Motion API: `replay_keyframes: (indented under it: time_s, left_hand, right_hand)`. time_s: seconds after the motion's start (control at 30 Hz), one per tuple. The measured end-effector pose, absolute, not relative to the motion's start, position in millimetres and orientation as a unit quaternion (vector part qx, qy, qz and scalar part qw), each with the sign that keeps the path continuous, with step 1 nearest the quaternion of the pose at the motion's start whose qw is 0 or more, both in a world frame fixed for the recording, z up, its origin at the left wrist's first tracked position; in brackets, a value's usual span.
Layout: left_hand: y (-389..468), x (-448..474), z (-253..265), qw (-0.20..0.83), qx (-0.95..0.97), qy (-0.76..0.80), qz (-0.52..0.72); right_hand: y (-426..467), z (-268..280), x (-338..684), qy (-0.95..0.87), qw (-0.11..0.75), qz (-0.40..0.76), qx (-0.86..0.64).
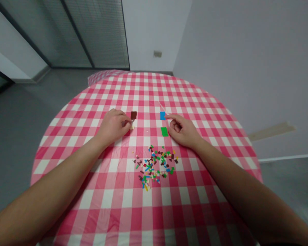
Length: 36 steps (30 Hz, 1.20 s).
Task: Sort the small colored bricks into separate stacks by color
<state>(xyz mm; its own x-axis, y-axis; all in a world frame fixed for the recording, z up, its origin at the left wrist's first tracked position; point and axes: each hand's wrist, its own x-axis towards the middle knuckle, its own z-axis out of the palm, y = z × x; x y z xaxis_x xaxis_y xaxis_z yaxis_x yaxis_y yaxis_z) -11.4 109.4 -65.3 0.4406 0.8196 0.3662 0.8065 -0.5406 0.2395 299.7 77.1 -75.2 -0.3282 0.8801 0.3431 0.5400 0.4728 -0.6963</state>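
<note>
My left hand [115, 123] rests on the left of the table, thumb and index finger bent towards each other in a pinch. Beside the fingertips lies a small cream piece [132, 127], partly covered by the hand, with a tiny dark bit just above. A brown square plate [133, 115] lies just beyond that index finger. My right hand [181, 129] has its index finger stretched to the edge of a blue plate [162, 115]. Its thumb lies by a green plate [164, 132], apart from the index finger, while the other fingers curl inward.
A loose pile of small toy building bricks [154, 165] in several colours spreads between my forearms. A red-and-white checked cloth [105, 198] covers the round table. Beyond stand a pale wall [154, 27] with a socket [157, 54] and a glass partition [100, 34].
</note>
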Motion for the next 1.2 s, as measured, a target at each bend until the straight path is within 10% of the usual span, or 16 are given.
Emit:
replay_keyframes:
  time_s: [1.2]
  left_hand:
    - [110.7, -9.4, -72.5, 0.018, 0.871, 0.458, 0.176]
  right_hand:
    - [78.9, -79.3, 301.4, -0.782, 0.366, 0.24, -0.443]
